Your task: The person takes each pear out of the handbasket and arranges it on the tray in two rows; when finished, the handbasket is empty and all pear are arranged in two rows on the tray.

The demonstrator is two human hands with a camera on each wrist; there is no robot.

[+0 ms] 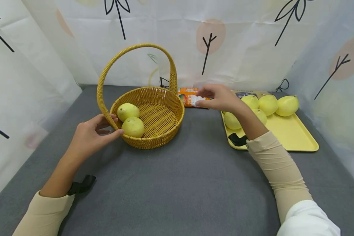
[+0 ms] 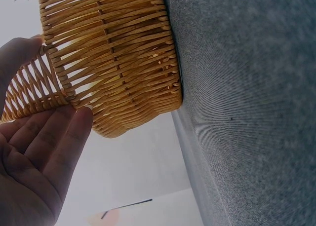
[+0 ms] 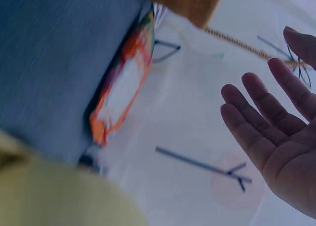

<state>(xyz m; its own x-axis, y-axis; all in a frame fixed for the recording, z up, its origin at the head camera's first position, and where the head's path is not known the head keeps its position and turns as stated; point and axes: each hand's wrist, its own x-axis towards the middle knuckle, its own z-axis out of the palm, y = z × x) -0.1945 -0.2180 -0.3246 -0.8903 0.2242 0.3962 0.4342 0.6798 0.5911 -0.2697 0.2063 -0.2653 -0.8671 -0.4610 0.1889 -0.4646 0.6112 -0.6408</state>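
A golden wicker basket point(image 1: 162, 139) with a tall arched handle point(image 1: 147, 45) stands at the back left of the table. Inside it, against the left wall, sit two pale yellow-green round fruits point(image 1: 128, 111). My left hand point(image 1: 91, 134) holds the basket at the foot of its handle, thumb at the rim. In the left wrist view, thumb and fingers lie on either side of the handle's woven foot point(image 2: 37, 88). With nothing in it, my right hand point(image 1: 219, 98) hovers between basket and tray, fingers loosely bent; the right wrist view shows its palm and spread fingers.
A yellow tray point(image 1: 295, 134) at the right carries several more of these fruits point(image 1: 287, 106), partly hidden by the right forearm. Behind the right hand lies an orange packet point(image 1: 191, 98), with a brown and dark package point(image 1: 245, 94) beside it. A printed curtain point(image 1: 171, 36) encloses the table.
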